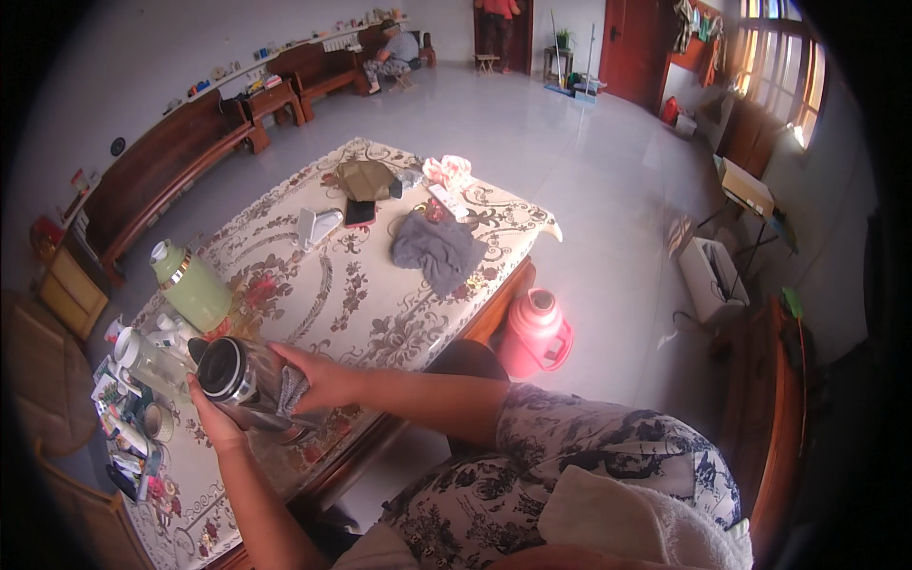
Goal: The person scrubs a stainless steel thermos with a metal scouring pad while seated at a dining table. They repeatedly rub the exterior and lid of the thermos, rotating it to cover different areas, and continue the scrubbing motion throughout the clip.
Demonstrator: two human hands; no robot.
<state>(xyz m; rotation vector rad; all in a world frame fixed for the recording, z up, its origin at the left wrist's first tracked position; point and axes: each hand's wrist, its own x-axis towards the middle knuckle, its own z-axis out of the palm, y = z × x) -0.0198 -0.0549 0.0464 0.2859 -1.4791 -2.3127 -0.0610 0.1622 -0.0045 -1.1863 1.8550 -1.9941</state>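
While my left hand [218, 423] cups the left side of a dark, shiny cylindrical vessel [249, 378], my right hand [321, 376] presses a grey cloth [293, 389] against its right side. Between my 2 hands, it is above the flowered tablecloth [309, 280], near 1 clear jar [155, 367] and 1 green flask [201, 293].

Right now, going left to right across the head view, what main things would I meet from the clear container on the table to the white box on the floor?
Clear container, black-topped jug between left hand and right hand, phone, grey cloth, pink thermos, white box.
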